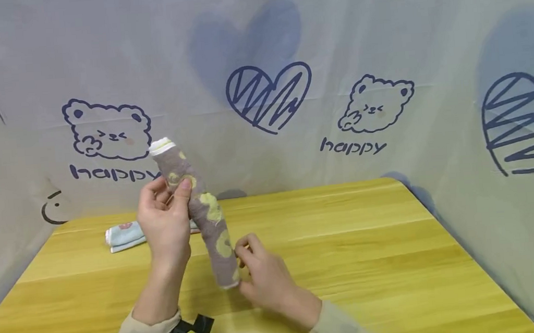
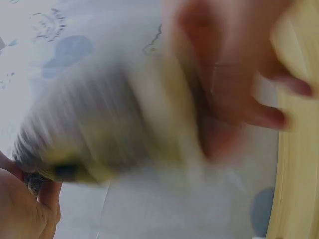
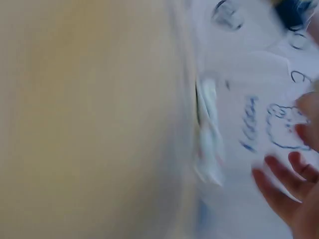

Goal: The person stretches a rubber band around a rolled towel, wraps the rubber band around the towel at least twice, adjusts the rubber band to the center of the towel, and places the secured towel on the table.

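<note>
A grey-brown cloth with yellow patches (image 1: 207, 218), rolled into a long tube with a white-yellow top edge, is held tilted above the wooden table (image 1: 348, 243). My left hand (image 1: 175, 192) grips its upper half, thumb across the front. At the lower end, my right hand (image 1: 244, 253) pinches the roll with curled fingers. The left wrist view is blurred; it shows the grey and yellow cloth (image 2: 99, 134) with fingers (image 2: 239, 64) beside it. Motion blur also fills the right wrist view, where only fingertips (image 3: 284, 194) show at the lower right.
A folded light-blue cloth (image 1: 124, 236) lies on the table behind my left hand, and shows blurred in the right wrist view as the pale folded cloth (image 3: 207, 134). A printed fabric backdrop (image 1: 266, 93) with bears and hearts surrounds the table on three sides.
</note>
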`<move>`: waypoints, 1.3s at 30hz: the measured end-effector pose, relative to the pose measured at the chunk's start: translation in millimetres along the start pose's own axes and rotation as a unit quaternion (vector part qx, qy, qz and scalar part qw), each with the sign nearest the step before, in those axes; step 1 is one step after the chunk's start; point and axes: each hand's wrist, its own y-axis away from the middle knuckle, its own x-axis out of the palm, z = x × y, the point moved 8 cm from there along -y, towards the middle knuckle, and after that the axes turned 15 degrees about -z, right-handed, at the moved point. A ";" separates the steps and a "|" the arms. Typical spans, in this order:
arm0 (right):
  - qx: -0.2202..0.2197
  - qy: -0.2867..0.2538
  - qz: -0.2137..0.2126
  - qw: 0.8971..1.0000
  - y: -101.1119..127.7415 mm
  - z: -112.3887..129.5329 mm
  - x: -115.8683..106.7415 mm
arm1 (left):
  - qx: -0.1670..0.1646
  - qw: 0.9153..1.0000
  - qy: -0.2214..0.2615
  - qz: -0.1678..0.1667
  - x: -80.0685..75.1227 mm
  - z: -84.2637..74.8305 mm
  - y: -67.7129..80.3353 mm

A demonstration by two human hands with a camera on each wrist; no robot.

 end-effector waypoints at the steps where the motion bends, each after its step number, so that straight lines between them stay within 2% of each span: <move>1: 0.021 -0.016 0.007 1.000 1.0 -1.6 -0.9 | -0.006 1.000 0.012 -0.010 -6.0 -4.2 -1.4; 4: 0.066 -0.066 0.022 0.995 -1.8 -2.1 -12.2 | -0.032 0.999 -0.004 0.007 -13.1 -3.3 0.5; 8: 0.087 -0.132 0.063 0.985 -8.4 -1.6 -29.0 | -0.060 0.995 -0.047 0.061 -1.0 14.1 8.4; 13: 0.124 -0.198 0.134 0.963 -17.1 -9.2 -46.2 | -0.060 0.989 -0.078 0.106 17.8 37.2 19.0; 15: 0.134 -0.215 0.138 0.957 -21.2 -10.9 -53.7 | -0.050 0.988 -0.087 0.119 22.4 44.3 23.5; 18: 0.138 -0.214 0.091 0.963 -29.9 -13.9 -64.5 | -0.031 0.983 -0.103 0.146 27.9 52.7 33.1; 20: 0.133 -0.185 0.039 0.973 -35.2 -16.0 -70.3 | -0.019 0.979 -0.113 0.171 31.5 55.9 41.7; 23: 0.098 -0.111 -0.040 0.988 -39.8 -17.0 -76.9 | -0.007 0.973 -0.121 0.197 35.5 58.0 52.4; 25: 0.064 -0.068 -0.081 0.992 -40.9 -16.3 -79.8 | -0.002 0.972 -0.122 0.201 36.6 57.8 56.1; 27: 0.036 -0.040 -0.113 0.992 -41.1 -15.9 -81.7 | 0.002 0.973 -0.123 0.198 36.8 57.5 56.9; 30: 0.013 -0.024 -0.135 0.990 -41.0 -15.9 -82.3 | 0.005 0.974 -0.120 0.194 37.5 57.1 56.7; 35: 0.001 -0.012 -0.147 0.989 -41.4 -15.4 -82.5 | -0.004 0.975 -0.114 0.189 39.0 57.4 56.2; 39: -0.006 0.000 -0.158 0.987 -44.9 -14.5 -84.4 | 0.007 0.977 -0.111 0.182 41.4 53.6 54.4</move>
